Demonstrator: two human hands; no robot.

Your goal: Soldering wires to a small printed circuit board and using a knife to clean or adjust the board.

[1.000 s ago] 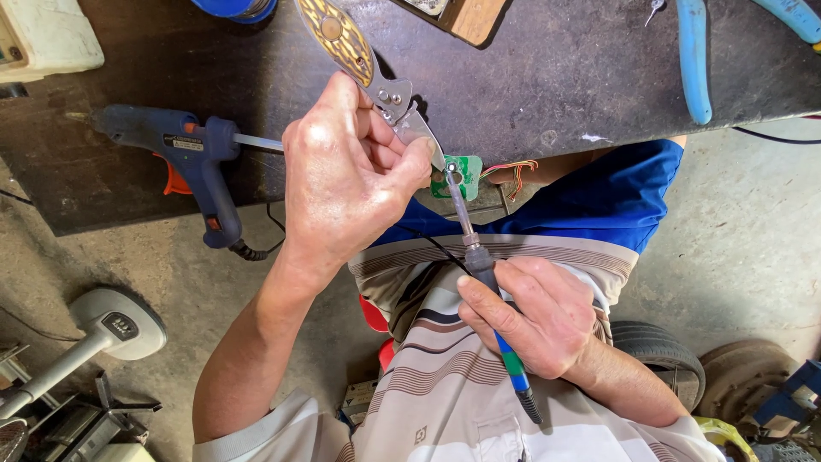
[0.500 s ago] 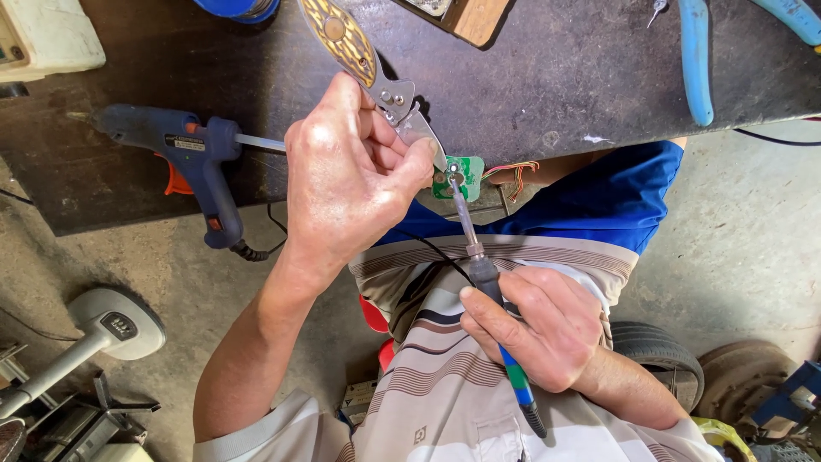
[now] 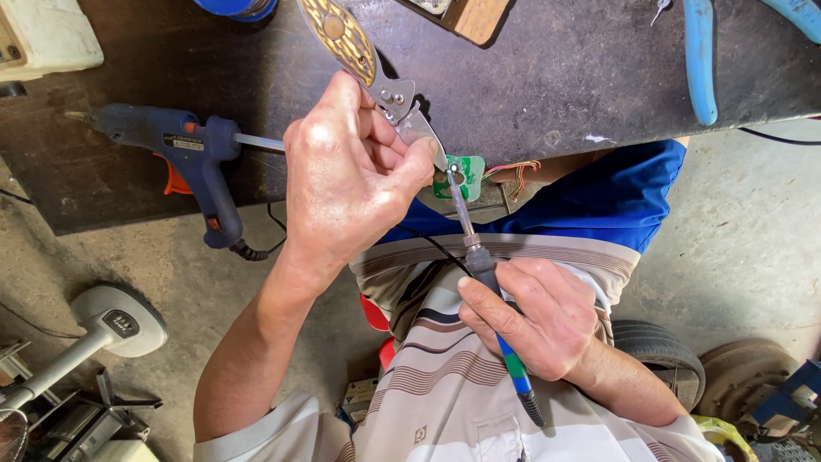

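My left hand [image 3: 351, 180] is shut on a folding knife [image 3: 342, 38] with a brown patterned handle, and its blade points down onto a small green circuit board [image 3: 466, 164] at the table's near edge. My right hand [image 3: 534, 316] grips a soldering iron [image 3: 469, 231] by its blue and green handle. The iron's metal tip touches the board right beside the knife blade. Thin coloured wires [image 3: 513, 168] trail from the board to the right. The board is partly hidden by my left thumb and the blade.
On the dark worktable [image 3: 556, 77] lie a blue glue gun [image 3: 184, 145] at the left, blue-handled pliers [image 3: 697, 60] at the right, a wooden block [image 3: 475, 17] and a white box [image 3: 43, 34]. On the concrete floor stand a fan base [image 3: 111, 321] and a tyre [image 3: 667, 359].
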